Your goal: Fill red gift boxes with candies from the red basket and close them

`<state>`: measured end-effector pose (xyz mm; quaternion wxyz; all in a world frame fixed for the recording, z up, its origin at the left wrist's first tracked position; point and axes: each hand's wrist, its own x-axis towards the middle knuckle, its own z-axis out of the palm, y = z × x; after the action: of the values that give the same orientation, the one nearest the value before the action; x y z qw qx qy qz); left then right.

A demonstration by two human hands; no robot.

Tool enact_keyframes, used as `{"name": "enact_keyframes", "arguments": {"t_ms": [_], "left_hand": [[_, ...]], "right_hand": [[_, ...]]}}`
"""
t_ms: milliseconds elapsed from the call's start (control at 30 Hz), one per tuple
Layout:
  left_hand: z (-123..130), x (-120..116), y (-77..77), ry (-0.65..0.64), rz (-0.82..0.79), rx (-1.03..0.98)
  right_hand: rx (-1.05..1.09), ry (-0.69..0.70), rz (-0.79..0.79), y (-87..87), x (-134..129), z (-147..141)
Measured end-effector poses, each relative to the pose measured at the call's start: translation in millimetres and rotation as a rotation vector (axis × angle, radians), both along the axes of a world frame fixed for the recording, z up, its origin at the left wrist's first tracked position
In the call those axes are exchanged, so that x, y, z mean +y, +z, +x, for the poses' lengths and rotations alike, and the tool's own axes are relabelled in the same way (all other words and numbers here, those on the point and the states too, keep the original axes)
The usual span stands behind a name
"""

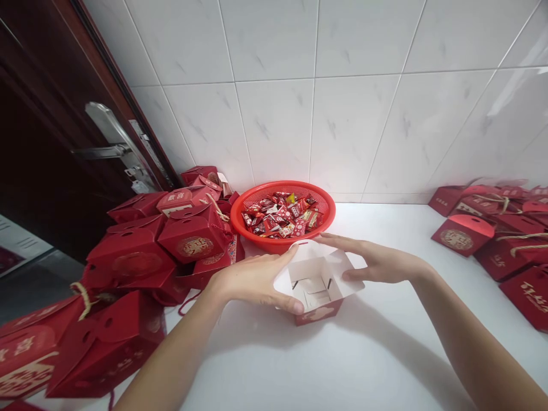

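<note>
Between my hands stands an open red gift box (pixel 319 313) with a white inside, its flaps spread outward. The visible inside holds no sweets, only the folded bottom panels. My left hand (pixel 257 279) grips the box's left side, thumb over the near left corner and fingers towards the back. My right hand (pixel 377 260) holds the right and back flaps, its thumb on the right flap and its fingers reaching to the back one. Just behind the box is a red plastic basket (pixel 326 221) with many wrapped sweets (pixel 285 214) in it.
Closed red gift boxes (pixel 132 251) with cord handles are piled at the left. More red boxes (pixel 492 228) lie at the right on the white table (pixel 342 365). A tiled wall (pixel 274 114) stands behind, and a dark door (pixel 47 103) with a metal handle is at the far left.
</note>
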<state>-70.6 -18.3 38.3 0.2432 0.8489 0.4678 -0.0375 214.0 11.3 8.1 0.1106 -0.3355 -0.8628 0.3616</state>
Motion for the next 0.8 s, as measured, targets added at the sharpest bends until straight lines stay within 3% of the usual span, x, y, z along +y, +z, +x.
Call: {"name": "enact_keyframes", "arguments": {"t_ms": [100, 300, 467, 633, 800], "left_hand": [[4.1, -2.3, -0.7, 0.002, -0.102, -0.016], [8.3, -4.4, -4.2, 0.019, -0.097, -0.033], [8.2, -0.5, -6.0, 0.009, -0.214, -0.014], [3.0, 2.1, -4.7, 0.089, -0.082, 0.063], [-1.6, -2.0, -0.7, 0.119, -0.048, 0.109]], "right_hand": [[-0.104, 0.002, 0.045, 4.1, -9.2, -7.3], [-0.278, -0.063, 0.029, 1.4, -16.7, -13.5], [-0.234, -0.082, 0.018, -5.3, -15.0, -13.6], [-0.268, -0.132, 0.051, -0.3, -15.9, -24.6], [-0.222, -0.132, 0.152, 3.9, -18.5, -26.9]]}}
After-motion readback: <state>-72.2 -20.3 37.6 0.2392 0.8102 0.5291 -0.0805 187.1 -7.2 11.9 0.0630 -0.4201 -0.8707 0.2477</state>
